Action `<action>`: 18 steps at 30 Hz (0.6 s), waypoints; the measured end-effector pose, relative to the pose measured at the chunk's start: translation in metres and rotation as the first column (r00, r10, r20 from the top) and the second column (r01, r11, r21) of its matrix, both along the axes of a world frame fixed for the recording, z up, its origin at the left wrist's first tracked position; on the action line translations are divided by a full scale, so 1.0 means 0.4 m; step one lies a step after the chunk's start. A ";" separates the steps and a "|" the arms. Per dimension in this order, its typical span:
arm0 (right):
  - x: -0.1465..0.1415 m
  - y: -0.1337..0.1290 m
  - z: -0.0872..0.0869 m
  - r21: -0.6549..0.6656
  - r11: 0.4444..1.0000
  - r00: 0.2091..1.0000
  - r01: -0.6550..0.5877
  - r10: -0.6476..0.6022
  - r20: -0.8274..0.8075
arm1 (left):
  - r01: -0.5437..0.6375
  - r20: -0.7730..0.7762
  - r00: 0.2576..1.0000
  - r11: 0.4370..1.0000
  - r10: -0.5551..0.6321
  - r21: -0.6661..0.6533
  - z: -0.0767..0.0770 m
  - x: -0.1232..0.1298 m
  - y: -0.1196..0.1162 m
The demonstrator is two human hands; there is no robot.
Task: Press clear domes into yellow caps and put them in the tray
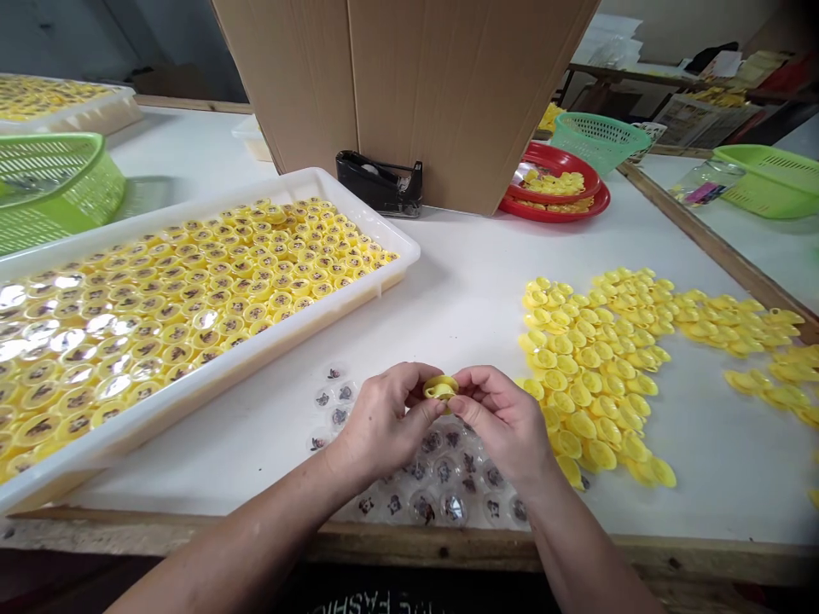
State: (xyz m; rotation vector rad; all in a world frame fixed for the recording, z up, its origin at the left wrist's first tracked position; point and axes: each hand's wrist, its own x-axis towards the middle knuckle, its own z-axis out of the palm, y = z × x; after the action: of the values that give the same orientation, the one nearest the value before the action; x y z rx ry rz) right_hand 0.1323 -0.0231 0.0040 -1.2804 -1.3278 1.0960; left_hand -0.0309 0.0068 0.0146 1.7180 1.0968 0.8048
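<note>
Between the fingertips of both hands is a small yellow plastic piece point(440, 388), round and shallow, with a loop-like part showing on its near side. My left hand point(393, 418) pinches it from the left. From the other side, my right hand point(502, 418) grips the same piece with thumb and fingers. Beneath and around the hands lie clear round plastic domes point(422, 505) with small dark printed figures, partly hidden by the hands. Right of my right hand spread many loose yellow pieces point(585, 367) of a similar kind.
A white tray point(384, 277) full of yellow pieces with printed tops stands left. Behind are a black tape dispenser point(379, 183), a cardboard box point(409, 94) and red plates point(576, 211). Green baskets point(57, 183) stand left and right. A wooden strip point(448, 546) edges the table.
</note>
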 end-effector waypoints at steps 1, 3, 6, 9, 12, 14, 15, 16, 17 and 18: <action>-0.001 0.002 0.002 -0.015 1.000 1.000 0.013 -0.013 -0.013 | 0.015 0.045 0.999 0.999 -0.013 -0.041 -0.002 0.000 0.003; -0.002 0.005 0.006 -0.036 0.998 0.999 0.045 -0.046 -0.028 | 0.045 0.141 0.990 0.992 -0.028 -0.117 -0.006 0.003 0.008; 0.000 0.009 0.009 -0.051 0.996 0.997 0.071 -0.072 -0.024 | 0.061 0.228 0.973 0.983 -0.020 -0.173 -0.005 0.010 0.007; 0.009 0.010 0.003 -0.046 0.998 0.998 0.033 -0.035 -0.056 | 0.081 0.281 0.959 0.979 -0.026 -0.187 0.015 0.005 0.010; 0.020 0.011 -0.007 -0.043 0.997 0.994 0.069 -0.073 -0.087 | -0.004 0.253 0.967 0.990 0.040 -0.140 0.065 -0.044 0.058; 0.023 0.011 -0.011 -0.047 0.990 0.988 0.134 -0.137 -0.073 | -0.138 0.155 0.978 0.990 0.138 -0.011 0.113 -0.103 0.131; 0.022 0.011 -0.011 -0.049 0.987 0.986 0.152 -0.155 -0.061 | -0.211 0.075 0.976 0.974 0.206 0.077 0.138 -0.136 0.178; 0.020 0.011 -0.010 -0.054 0.985 0.985 0.161 -0.164 -0.049 | -0.280 -0.007 0.958 0.947 0.285 0.157 0.162 -0.169 0.229; 0.016 0.011 -0.008 -0.060 0.984 0.985 0.168 -0.170 -0.041 | -0.322 -0.080 0.936 0.925 0.343 0.201 0.183 -0.197 0.283; 0.012 0.011 -0.006 -0.066 0.982 0.983 0.177 -0.180 -0.038 | -0.340 -0.148 0.915 0.915 0.375 0.217 0.198 -0.219 0.336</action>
State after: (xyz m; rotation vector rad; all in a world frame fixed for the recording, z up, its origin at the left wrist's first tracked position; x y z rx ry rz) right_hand 0.1372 -0.0187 0.0016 -1.3852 -1.1298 1.0403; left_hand -0.1185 0.1412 0.0940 1.7999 1.5387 1.0155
